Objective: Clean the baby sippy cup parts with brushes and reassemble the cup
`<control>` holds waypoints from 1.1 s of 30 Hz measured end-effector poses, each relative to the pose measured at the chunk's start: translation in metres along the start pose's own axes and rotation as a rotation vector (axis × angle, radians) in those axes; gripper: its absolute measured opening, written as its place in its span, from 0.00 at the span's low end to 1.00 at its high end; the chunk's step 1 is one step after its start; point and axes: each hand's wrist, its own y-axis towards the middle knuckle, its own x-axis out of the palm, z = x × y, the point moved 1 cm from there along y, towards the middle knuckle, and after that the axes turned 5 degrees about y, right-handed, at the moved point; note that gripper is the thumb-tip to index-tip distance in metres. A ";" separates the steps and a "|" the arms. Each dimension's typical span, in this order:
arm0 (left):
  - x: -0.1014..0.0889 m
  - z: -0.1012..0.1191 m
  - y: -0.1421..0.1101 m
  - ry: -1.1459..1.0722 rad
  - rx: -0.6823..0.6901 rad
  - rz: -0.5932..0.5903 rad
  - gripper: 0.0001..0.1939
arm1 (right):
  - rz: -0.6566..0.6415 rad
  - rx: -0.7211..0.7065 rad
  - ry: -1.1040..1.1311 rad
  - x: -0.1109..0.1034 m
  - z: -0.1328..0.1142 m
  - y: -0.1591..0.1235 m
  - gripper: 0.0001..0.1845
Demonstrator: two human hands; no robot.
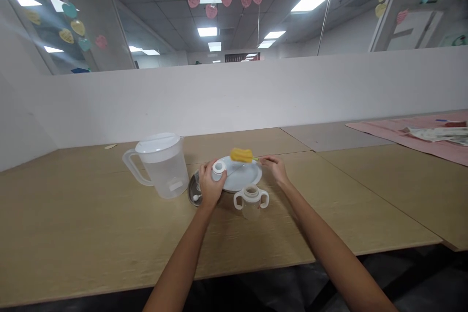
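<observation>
Forearms [183, 268] span lower centre; the right hand [275, 167] pinches a yellow sponge brush [241, 155], long axis sideways, head up-right of the white cap [219, 167] the left hand [211, 186] clasps

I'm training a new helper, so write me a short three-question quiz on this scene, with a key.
1. True or false: the left hand is gripping the lidded pitcher.

2. What is the right hand holding?
a) a metal spoon
b) a yellow sponge brush
c) a pencil

3. How many handles does the clear cup, standing on the near side of the white dish, have?

Key:
1. False; it grips a white hollow piece with a round opening on top.
2. b
3. Two, one on each side.
</observation>
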 end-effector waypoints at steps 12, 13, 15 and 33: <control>0.004 0.000 -0.002 0.044 0.047 -0.055 0.20 | -0.122 -0.104 -0.052 0.014 0.000 -0.009 0.14; 0.004 0.000 -0.002 0.045 0.043 -0.053 0.21 | -0.126 -0.136 -0.086 0.014 -0.001 -0.010 0.14; 0.004 0.000 -0.002 0.042 0.030 -0.057 0.21 | -0.080 -0.213 -0.164 0.014 -0.004 -0.011 0.14; 0.013 0.001 -0.007 -0.295 0.024 -0.128 0.22 | 0.038 -0.148 -0.135 0.008 0.001 -0.008 0.14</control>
